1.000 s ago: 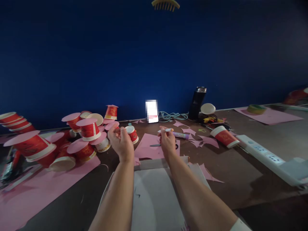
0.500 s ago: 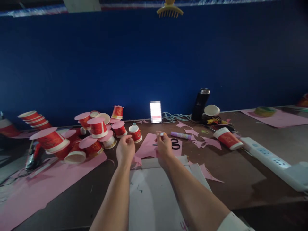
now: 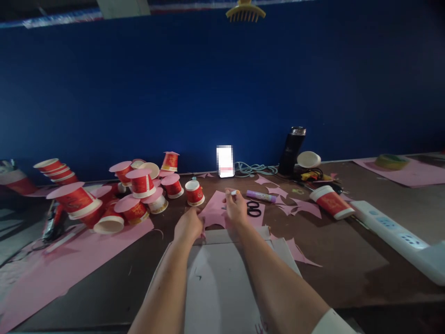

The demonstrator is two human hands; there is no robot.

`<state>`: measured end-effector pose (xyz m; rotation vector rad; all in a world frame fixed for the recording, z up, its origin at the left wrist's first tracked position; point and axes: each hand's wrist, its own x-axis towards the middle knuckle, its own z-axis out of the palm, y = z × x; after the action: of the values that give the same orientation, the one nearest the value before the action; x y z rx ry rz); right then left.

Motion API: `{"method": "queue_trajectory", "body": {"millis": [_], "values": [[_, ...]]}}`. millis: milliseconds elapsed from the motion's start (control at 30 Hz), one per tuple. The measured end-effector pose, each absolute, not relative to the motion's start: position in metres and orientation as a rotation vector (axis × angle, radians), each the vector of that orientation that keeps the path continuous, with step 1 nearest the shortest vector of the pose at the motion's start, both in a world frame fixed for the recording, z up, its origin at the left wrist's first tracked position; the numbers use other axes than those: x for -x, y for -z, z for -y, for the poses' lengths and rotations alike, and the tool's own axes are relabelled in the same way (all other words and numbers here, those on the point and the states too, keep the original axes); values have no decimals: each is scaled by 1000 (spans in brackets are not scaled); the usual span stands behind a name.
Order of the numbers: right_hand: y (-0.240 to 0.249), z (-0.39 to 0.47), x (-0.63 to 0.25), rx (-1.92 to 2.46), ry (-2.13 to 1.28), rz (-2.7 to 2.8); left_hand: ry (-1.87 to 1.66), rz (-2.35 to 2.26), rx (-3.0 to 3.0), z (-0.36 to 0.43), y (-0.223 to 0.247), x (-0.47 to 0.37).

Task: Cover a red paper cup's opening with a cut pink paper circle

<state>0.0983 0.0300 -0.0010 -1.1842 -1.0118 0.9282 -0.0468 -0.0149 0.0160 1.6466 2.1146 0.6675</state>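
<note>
My right hand (image 3: pixel 236 211) is closed on a small white cylinder (image 3: pixel 235 192) with an orange end. It is above a sheet of pink paper (image 3: pixel 213 208), just left of black-handled scissors (image 3: pixel 254 208). My left hand (image 3: pixel 189 227) is low at the far left corner of a grey-white board (image 3: pixel 222 278), over the paper's left edge. Its fingers are curled in and partly hidden; I cannot make out what they hold. Beyond it stands an upturned red paper cup (image 3: pixel 194 194). A purple glue stick (image 3: pixel 261 196) lies behind the scissors.
Several red cups with pink discs (image 3: pixel 139 183) crowd the left, behind a long pink sheet (image 3: pixel 69 269). Pink scraps (image 3: pixel 306 207), a tipped cup (image 3: pixel 332 202), a black flask (image 3: pixel 292 150) and a power strip (image 3: pixel 389 227) are on the right. A lit phone (image 3: pixel 225 161) leans at the wall.
My left hand has moved down and to the right, from beside the nearest cup to the corner of the board. My right hand stays in nearly the same place with the white cylinder.
</note>
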Motion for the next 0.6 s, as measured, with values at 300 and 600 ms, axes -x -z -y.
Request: {"method": "queue_trajectory", "body": {"millis": [300, 600], "values": [[3, -41, -106, 1142, -785, 929, -528, -2334, -2183, -7, -59, 5], [4, -47, -110, 1098, -662, 836, -1041, -1853, -1778, -127, -49, -24]]}}
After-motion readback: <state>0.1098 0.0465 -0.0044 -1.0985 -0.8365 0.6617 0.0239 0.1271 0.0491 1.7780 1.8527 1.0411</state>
